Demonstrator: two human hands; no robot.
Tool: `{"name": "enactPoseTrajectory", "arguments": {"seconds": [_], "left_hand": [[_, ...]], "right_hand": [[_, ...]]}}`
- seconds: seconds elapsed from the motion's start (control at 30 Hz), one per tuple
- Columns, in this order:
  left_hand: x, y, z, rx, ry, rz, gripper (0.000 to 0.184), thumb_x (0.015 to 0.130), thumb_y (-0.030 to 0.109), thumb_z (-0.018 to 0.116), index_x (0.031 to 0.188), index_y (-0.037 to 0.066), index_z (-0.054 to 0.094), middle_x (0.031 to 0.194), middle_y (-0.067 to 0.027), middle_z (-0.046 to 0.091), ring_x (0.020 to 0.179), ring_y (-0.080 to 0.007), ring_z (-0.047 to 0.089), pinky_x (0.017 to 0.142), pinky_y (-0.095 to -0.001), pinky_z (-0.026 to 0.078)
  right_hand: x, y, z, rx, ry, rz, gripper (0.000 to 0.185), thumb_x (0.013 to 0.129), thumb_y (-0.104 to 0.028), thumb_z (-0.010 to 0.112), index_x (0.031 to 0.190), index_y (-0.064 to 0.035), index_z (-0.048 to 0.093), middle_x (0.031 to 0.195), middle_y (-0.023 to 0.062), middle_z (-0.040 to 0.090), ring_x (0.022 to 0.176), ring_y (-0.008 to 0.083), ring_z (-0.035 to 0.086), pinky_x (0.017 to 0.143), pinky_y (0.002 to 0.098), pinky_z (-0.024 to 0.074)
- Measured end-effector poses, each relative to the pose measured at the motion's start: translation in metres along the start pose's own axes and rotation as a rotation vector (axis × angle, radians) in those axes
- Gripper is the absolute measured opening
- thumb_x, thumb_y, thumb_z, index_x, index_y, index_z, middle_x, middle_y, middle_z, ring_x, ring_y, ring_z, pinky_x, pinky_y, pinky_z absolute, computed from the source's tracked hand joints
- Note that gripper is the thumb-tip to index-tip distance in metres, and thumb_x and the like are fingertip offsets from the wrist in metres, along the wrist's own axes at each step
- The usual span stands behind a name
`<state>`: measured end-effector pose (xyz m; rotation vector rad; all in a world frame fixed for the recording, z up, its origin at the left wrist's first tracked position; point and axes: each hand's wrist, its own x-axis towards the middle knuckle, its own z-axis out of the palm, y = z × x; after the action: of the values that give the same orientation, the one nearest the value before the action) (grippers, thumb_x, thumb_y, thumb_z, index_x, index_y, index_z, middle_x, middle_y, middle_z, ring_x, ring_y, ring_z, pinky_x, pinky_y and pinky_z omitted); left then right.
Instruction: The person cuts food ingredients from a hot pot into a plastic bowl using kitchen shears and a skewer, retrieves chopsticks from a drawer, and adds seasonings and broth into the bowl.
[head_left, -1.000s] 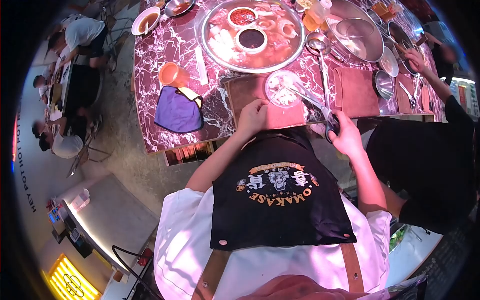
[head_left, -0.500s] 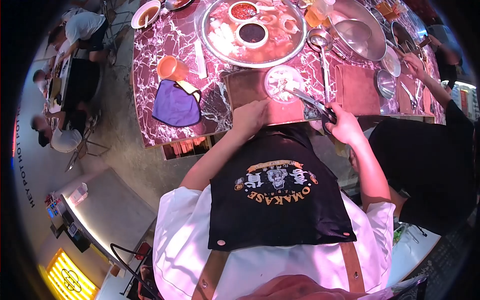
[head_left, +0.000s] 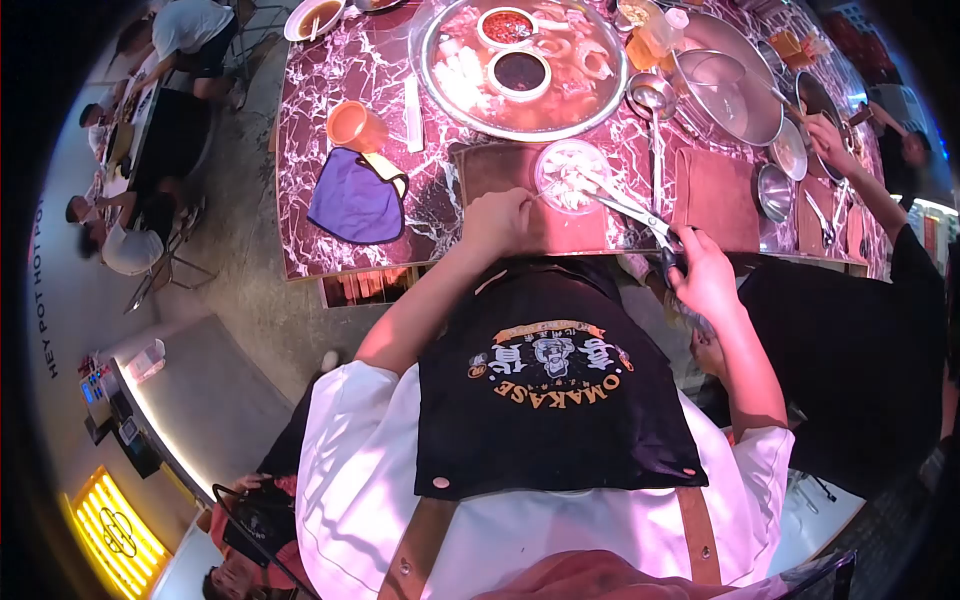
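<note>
In my right hand point(head_left: 706, 275) is a pair of scissors point(head_left: 638, 212) with dark handles, its fingers wrapped round them. The metal blades reach into a small clear bowl point(head_left: 573, 208) of pale, whitish pieces point(head_left: 572, 172). My left hand point(head_left: 497, 222) is closed in a pinch just left of that bowl, above a brown mat point(head_left: 490, 165); what it pinches, if anything, is too small to make out. Behind the bowl stands a large round platter point(head_left: 480, 125) of pale and pink food holding a red sauce bowl point(head_left: 508, 27) and a dark sauce bowl point(head_left: 519, 73).
A purple cloth point(head_left: 357, 200) and an orange cup point(head_left: 356, 127) lie left on the marbled table point(head_left: 440, 215). Right of the small bowl are a ladle point(head_left: 655, 140), a large metal pan point(head_left: 735, 110) and a folded brown cloth point(head_left: 715, 195). Another person's hand point(head_left: 832, 142) works at the far right.
The scissors and my right hand have shifted slightly lower, and the blades show farther apart. My left hand's fingers have drawn together beside the bowl. The view has turned a little.
</note>
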<state>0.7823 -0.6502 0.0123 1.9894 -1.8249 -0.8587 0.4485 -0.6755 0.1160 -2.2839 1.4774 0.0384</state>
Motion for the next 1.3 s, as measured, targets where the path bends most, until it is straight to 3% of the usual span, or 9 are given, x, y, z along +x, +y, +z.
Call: {"name": "enactPoseTrajectory", "arguments": {"seconds": [0.2,0.57,0.77,0.87,0.93,1.03,1.17,1.27,1.3], "left_hand": [[0.005,0.008,-0.014,0.016,0.004,0.038,0.022,0.093,0.025,0.059,0.104,0.014,0.074,0.093,-0.0169,0.072,0.088,-0.0396,0.069,0.078,-0.0486,0.055],[-0.010,-0.030,0.013,-0.392,0.294,-0.154,0.025,0.094,0.023,0.062,0.111,0.007,0.071,0.091,-0.0166,0.073,0.084,-0.0356,0.071,0.076,-0.0427,0.055],[0.010,-0.078,0.094,-0.220,0.523,-0.013,0.025,0.094,0.017,0.060,0.113,0.004,0.069,0.102,-0.0184,0.069,0.094,-0.0380,0.066,0.083,-0.0455,0.053],[-0.008,-0.082,0.089,-0.178,0.533,0.057,0.022,0.093,0.012,0.062,0.111,0.002,0.068,0.104,-0.0183,0.067,0.095,-0.0374,0.064,0.084,-0.0449,0.052],[-0.042,-0.082,0.069,-0.206,0.578,0.092,0.020,0.091,0.009,0.063,0.109,0.001,0.068,0.103,-0.0173,0.066,0.093,-0.0360,0.064,0.084,-0.0442,0.051],[-0.110,-0.134,0.076,-0.413,0.661,-0.253,0.019,0.090,0.008,0.064,0.108,0.001,0.068,0.100,-0.0163,0.066,0.091,-0.0344,0.064,0.083,-0.0429,0.051],[-0.194,-0.241,0.093,-0.060,0.949,-0.576,0.012,0.091,0.009,0.062,0.102,0.005,0.067,0.098,-0.0158,0.067,0.095,-0.0352,0.063,0.086,-0.0437,0.050],[-0.208,-0.294,0.081,-0.023,0.843,-0.649,0.021,0.090,0.012,0.061,0.108,0.005,0.070,0.106,-0.0185,0.068,0.102,-0.0372,0.065,0.091,-0.0451,0.051],[-0.200,-0.318,0.083,-0.011,0.729,-0.727,0.028,0.089,0.018,0.061,0.110,0.004,0.071,0.108,-0.0215,0.070,0.104,-0.0385,0.067,0.092,-0.0464,0.052]], "right_hand": [[0.045,0.010,0.036,-0.218,0.186,-0.268,0.050,0.077,-0.003,0.062,0.126,-0.0058,0.059,0.099,0.0154,0.060,0.100,0.0356,0.063,0.085,0.0461,0.0527],[0.057,-0.002,0.006,-0.360,-0.041,-0.276,0.050,0.071,-0.007,0.068,0.120,-0.0069,0.058,0.104,0.0163,0.061,0.105,0.0351,0.063,0.088,0.0454,0.0534],[0.044,-0.005,-0.015,-0.180,-0.072,-0.110,0.057,0.072,-0.009,0.070,0.127,-0.0097,0.055,0.109,0.0173,0.063,0.104,0.0374,0.063,0.089,0.0462,0.0527],[0.042,0.006,-0.024,0.151,-0.211,0.118,0.059,0.078,-0.008,0.068,0.135,-0.0143,0.052,0.114,0.0181,0.066,0.102,0.0321,0.066,0.090,0.0411,0.0523],[0.047,0.027,-0.006,0.304,-0.080,0.180,0.059,0.080,-0.006,0.067,0.137,-0.0125,0.051,0.116,0.0178,0.066,0.102,0.0288,0.066,0.092,0.0382,0.0517],[0.085,0.077,0.090,0.557,0.175,0.092,0.058,0.084,-0.004,0.067,0.139,-0.0072,0.050,0.121,0.0179,0.064,0.108,0.0270,0.066,0.095,0.0355,0.0503],[0.133,0.081,0.170,0.205,0.318,0.014,0.064,0.084,-0.006,0.070,0.143,0.0013,0.046,0.134,0.0266,0.057,0.125,0.0408,0.056,0.108,0.0458,0.0429],[0.144,0.097,0.192,0.111,0.357,-0.051,0.065,0.081,-0.008,0.068,0.142,0.0022,0.046,0.135,0.0289,0.056,0.125,0.0447,0.054,0.109,0.0486,0.0410],[0.136,0.068,0.162,0.037,0.191,0.025,0.065,0.082,-0.013,0.068,0.142,0.0034,0.047,0.136,0.0298,0.054,0.124,0.0451,0.055,0.107,0.0484,0.0436]]}}
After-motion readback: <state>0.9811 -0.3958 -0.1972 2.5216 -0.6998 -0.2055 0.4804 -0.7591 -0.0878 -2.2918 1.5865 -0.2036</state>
